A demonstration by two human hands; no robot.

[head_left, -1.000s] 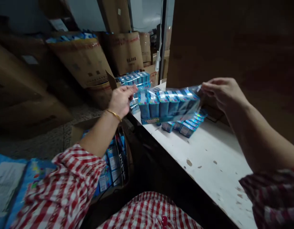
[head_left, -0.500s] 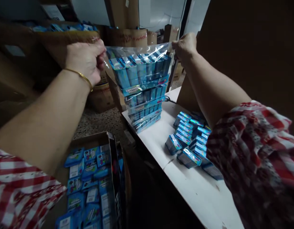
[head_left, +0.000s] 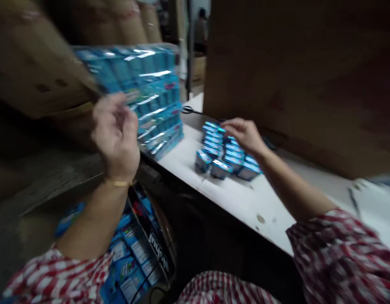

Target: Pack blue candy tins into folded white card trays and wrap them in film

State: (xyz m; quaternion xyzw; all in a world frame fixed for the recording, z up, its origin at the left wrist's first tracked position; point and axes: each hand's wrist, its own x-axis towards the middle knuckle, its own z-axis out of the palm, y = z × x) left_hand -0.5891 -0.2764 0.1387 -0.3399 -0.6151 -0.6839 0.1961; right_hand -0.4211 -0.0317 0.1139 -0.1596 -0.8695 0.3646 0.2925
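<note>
My left hand (head_left: pixel 115 137), blurred by motion, is in front of the stack of blue packs in clear plastic (head_left: pixel 156 99). Its fingers are loosely curled, the thumb stands apart, and nothing shows in it. The stack rises in several tiers at the table's far left end. My right hand (head_left: pixel 245 133) reaches over rows of small blue packs (head_left: pixel 214 141) with shiny tops. Its fingers are stretched toward them and appear to hold nothing; whether the fingertips touch a pack I cannot tell.
White tabletop (head_left: pixel 239 202) runs diagonally, with scissors (head_left: pixel 188 109) lying near the stack. A large brown cardboard panel (head_left: pixel 293 84) stands behind it. Below left, an open carton holds blue packets (head_left: pixel 128 270). Brown cartons (head_left: pixel 109 25) stand behind, and a person (head_left: pixel 201 29) is far back.
Both my hands have let go of the plastic's top corners and come down. The right has moved over the small packs. My view has turned right, and the plastic now lies closer over the stack.
</note>
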